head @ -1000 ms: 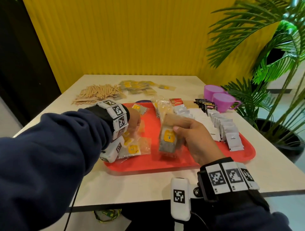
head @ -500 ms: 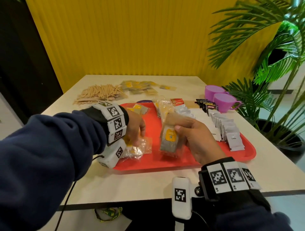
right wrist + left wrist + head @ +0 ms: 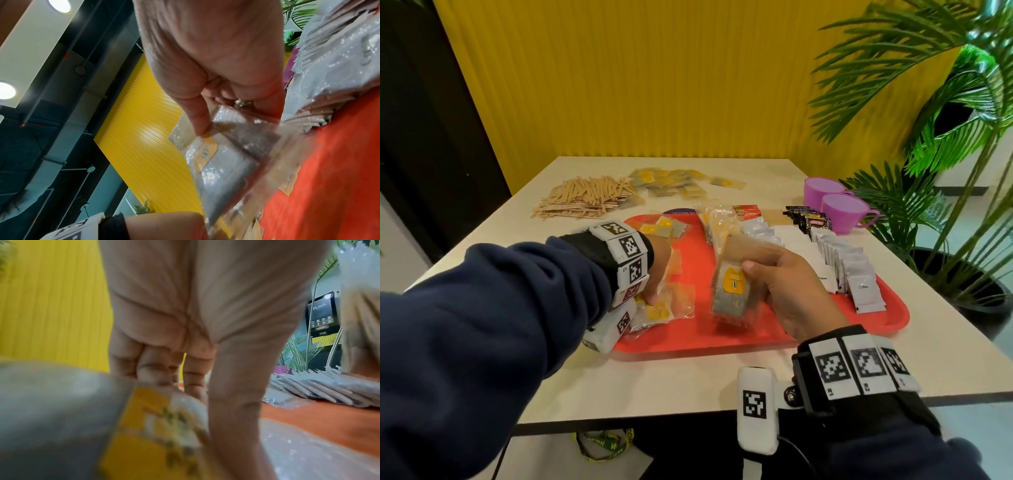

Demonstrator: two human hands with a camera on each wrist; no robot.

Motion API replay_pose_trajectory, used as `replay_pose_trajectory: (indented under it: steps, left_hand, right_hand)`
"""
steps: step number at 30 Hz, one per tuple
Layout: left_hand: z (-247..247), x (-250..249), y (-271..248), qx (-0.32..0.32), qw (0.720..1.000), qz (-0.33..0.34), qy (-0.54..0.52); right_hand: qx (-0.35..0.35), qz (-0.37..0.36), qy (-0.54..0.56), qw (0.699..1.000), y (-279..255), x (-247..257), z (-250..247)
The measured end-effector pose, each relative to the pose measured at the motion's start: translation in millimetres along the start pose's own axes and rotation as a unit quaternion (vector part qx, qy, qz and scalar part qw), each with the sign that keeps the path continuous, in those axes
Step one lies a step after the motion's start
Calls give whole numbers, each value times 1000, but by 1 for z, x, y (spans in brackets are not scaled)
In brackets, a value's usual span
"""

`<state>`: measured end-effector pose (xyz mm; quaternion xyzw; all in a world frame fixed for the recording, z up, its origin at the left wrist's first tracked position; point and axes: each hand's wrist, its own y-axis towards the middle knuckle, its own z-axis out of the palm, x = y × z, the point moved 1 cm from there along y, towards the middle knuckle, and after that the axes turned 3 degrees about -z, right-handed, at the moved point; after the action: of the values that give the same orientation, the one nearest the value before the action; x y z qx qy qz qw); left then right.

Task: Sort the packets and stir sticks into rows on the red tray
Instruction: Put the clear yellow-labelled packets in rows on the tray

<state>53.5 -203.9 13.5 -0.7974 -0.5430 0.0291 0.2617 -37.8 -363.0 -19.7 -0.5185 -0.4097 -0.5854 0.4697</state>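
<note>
Both hands are occupied: a stack of packets [image 3: 732, 291] is gripped upright by the right hand [image 3: 787, 291] over the red tray [image 3: 774, 335]; loose packets [image 3: 657, 310], leftward, are pinched by the nearer left hand [image 3: 659, 274].

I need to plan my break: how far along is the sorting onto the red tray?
Roughly halfway. Done: white sachets stand in rows on the red tray. In hand: the right hand grips a stack of clear packets; the left hand pinches loose packets on the tray. Left: the stir sticks and yellow packets lie on the table.
</note>
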Motion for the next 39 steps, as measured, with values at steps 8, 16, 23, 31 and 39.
replay_pose_trajectory:
  steps: [8,16,23,31,39]
  left_hand:
    - [-1,11,3,-64,995,35,-73]
    - [-35,32,-23,-197,949,55,-240]
    - [-39,11,-49,-261,836,148,-460]
    - [-19,-23,-45,-265,785,178,-531]
    - [-14,-20,-45,-347,754,149,-538]
  right_hand:
    - [-5,0,-3,1000,1,0,0]
    - [10,-20,26,999,2,2,-2]
    - [49,-68,43,996,-2,7,8]
    - [65,-105,34,992,-6,7,7]
    - [95,-74,74,990,-5,6,3]
